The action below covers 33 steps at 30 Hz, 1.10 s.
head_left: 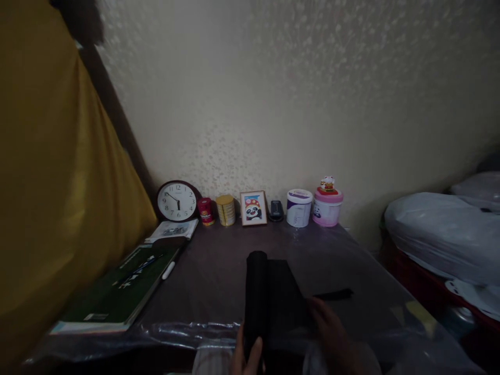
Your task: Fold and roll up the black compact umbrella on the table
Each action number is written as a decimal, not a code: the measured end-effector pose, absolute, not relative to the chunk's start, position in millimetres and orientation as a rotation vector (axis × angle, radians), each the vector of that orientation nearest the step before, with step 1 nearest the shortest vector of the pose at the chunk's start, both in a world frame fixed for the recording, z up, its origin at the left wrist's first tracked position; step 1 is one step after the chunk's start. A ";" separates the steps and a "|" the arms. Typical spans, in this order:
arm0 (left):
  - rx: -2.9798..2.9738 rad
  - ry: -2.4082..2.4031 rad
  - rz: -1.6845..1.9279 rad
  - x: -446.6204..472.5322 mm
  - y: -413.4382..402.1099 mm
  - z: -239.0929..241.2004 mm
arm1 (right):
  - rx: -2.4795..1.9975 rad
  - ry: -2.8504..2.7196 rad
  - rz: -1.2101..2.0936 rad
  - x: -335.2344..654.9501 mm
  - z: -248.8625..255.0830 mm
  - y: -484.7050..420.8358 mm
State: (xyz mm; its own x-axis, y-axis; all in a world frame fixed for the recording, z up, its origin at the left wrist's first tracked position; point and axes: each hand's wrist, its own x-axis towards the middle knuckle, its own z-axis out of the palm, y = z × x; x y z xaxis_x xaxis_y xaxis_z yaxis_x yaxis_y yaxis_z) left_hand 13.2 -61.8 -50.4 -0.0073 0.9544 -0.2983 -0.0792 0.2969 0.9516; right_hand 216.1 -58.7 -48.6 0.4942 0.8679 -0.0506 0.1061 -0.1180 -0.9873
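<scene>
Head view, contents: one black, matte, tube-shaped roll (257, 291), with a flat black panel (283, 291) joining it on the right; I am holding it at the near side of the dark brown, plastic-covered counter (219, 276). My left grip (247, 359) is pinching the roll's near end between thumb and fingers. My right grip (330, 328) is lying against the panel's right edge; whether it is pinching, I cannot tell. One thin black strip (334, 295) is lying just beyond my right grip. At the left: one green book with white lettering (150, 276), one dark slender pen (138, 270) resting on it, one white rounded stick (169, 270) lying beside it. Standing along the wall: one white-faced, dark-rimmed clock (177, 201), one red tub (205, 212), one yellow cylindrical canister (225, 211), one wood-framed panda picture (253, 208), one white-and-purple tub (299, 209).
</scene>
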 end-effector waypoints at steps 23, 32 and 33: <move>1.008 1.323 1.043 15.4 -58.5 -54.0 | -1.861 -1.234 0.580 218.4 -23.6 -20.6; 1.099 1.342 1.027 14.8 -52.9 -55.7 | -1.532 -1.161 0.797 180.7 14.5 10.3; 1.120 1.347 1.007 14.4 -52.5 -56.2 | -1.511 -1.163 0.829 171.5 17.3 15.8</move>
